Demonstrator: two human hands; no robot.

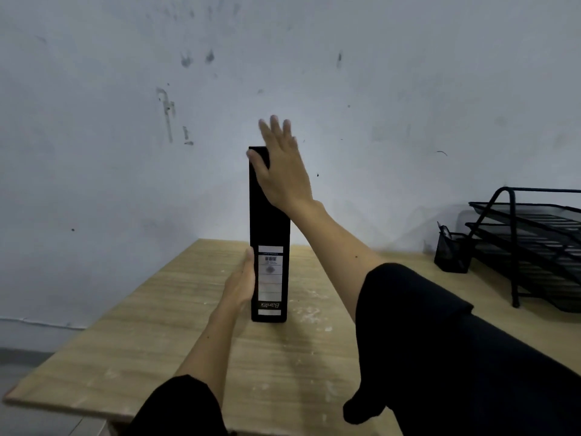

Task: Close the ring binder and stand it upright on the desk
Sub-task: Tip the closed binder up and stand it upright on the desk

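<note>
Black ring binder [269, 221] is standing upright on the wooden counter [176, 313], closed, with its spine facing the camera and its white spine label [270, 280] sitting upside down near the bottom. Left hand [241, 283] is lying flat against the binder's lower left side, fingers straight, pressing rather than wrapping. Right hand [281, 166] is resting at the top right corner, its grip released: the palm is leaning on the binder's side, the thumb is crossing the spine, and the spread fingers are reaching above the top edge. Both black sleeves are showing. Well apart, at the right edge of the counter, a black mesh pen cup [452, 253] is sitting just beside a black wire letter tray [534, 243].
</note>
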